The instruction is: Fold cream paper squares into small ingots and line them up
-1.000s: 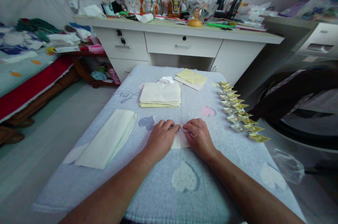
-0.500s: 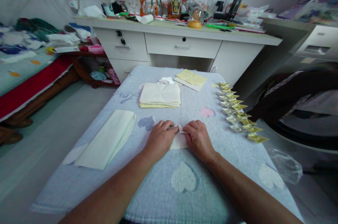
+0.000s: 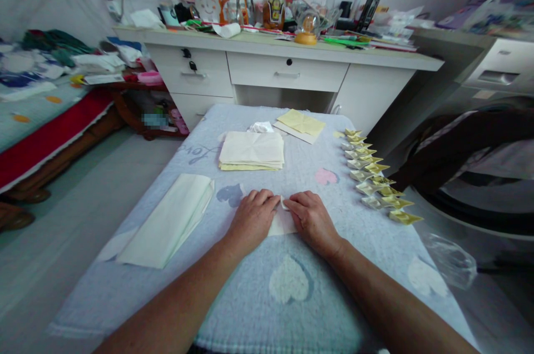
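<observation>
A small white sheet of paper (image 3: 282, 225) lies on the cloth between my hands, mostly covered by them. My left hand (image 3: 255, 213) is closed on its left side, fingertips together at the upper edge. From the right, my right hand (image 3: 314, 219) has its fingers bent over the paper and presses a small folded flap near the top middle. The fingertips of both hands almost meet there. Beyond them sits a stack of creased white and yellow paper (image 3: 251, 149). Left of my hands lies a longer folded pale paper (image 3: 169, 223).
Folded paper boats (image 3: 369, 168) stand in rows along the right side of the cloth-covered table (image 3: 233, 309). Further back are a yellow sheet (image 3: 301, 121) and a crumpled white tissue (image 3: 261, 127). Behind stands a cluttered white desk (image 3: 287, 68); a washing machine (image 3: 500, 73) is at right.
The small raised flap at the paper's top edge now lies lower under my right fingers. Both hands have stayed nearly in place, and the view has shifted slightly.
</observation>
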Demonstrator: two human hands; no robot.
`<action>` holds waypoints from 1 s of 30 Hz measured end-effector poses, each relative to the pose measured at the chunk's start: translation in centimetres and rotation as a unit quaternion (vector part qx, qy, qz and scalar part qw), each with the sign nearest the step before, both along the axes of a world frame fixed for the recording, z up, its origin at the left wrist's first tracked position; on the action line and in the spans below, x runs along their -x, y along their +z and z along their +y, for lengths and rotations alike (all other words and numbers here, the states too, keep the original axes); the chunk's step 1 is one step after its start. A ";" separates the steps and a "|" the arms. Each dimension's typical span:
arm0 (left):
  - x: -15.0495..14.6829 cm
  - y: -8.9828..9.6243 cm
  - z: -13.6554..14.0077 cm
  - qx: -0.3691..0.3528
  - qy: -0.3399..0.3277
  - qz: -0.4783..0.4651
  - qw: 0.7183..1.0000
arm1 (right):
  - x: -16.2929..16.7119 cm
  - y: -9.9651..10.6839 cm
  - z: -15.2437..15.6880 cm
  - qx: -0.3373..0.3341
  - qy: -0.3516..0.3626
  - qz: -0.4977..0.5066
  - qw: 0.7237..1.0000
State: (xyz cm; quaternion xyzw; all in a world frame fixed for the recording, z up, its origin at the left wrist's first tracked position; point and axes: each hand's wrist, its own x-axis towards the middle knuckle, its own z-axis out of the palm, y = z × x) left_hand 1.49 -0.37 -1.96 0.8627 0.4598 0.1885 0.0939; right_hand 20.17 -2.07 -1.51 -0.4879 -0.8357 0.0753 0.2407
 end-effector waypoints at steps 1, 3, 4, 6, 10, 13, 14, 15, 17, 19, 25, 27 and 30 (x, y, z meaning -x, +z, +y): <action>0.0 0.0 0.0 0.000 0.001 0.005 1.000 | 0.0 0.0 0.0 0.000 0.002 -0.002 1.000; 0.0 0.1 -0.1 0.000 0.002 0.013 1.000 | -0.1 0.0 0.0 -0.001 0.011 -0.013 1.000; 0.0 0.1 0.0 0.000 0.001 0.016 1.000 | -0.2 -0.1 -0.1 -0.003 0.017 -0.021 1.000; 0.0 0.1 0.0 0.000 -0.001 0.019 1.000 | -0.3 -0.1 -0.1 -0.010 0.028 -0.039 0.999; 0.0 -0.1 0.1 0.003 0.003 0.020 1.000 | -0.4 0.1 -0.2 -0.026 0.040 -0.079 0.996; 0.1 -0.2 0.2 0.004 0.004 0.008 1.000 | -0.5 0.4 -0.2 -0.024 0.053 -0.106 0.993; 0.1 -0.3 0.2 0.004 0.005 0.003 1.000 | -0.5 0.5 -0.2 -0.022 0.057 -0.113 0.992; 0.1 -0.4 0.2 0.003 0.007 -0.001 1.000 | -0.5 0.6 -0.2 -0.019 0.059 -0.120 0.991; 0.2 -0.5 0.2 0.004 0.007 -0.005 1.000 | -0.6 0.6 -0.3 -0.013 0.060 -0.128 0.990; 0.2 -0.6 0.2 0.005 0.007 -0.005 1.000 | -0.6 0.6 -0.3 -0.008 0.059 -0.128 0.990; 0.1 -0.1 0.0 0.001 -0.002 0.012 1.000 | -0.4 0.5 -0.3 -0.005 0.052 -0.120 0.991; 0.1 0.1 0.0 -0.001 -0.002 0.020 1.000 | -0.4 0.5 -0.3 -0.004 0.052 -0.121 0.991; 0.0 0.3 -0.1 -0.001 0.000 0.035 0.999 | -0.4 0.5 -0.3 -0.002 0.052 -0.127 0.990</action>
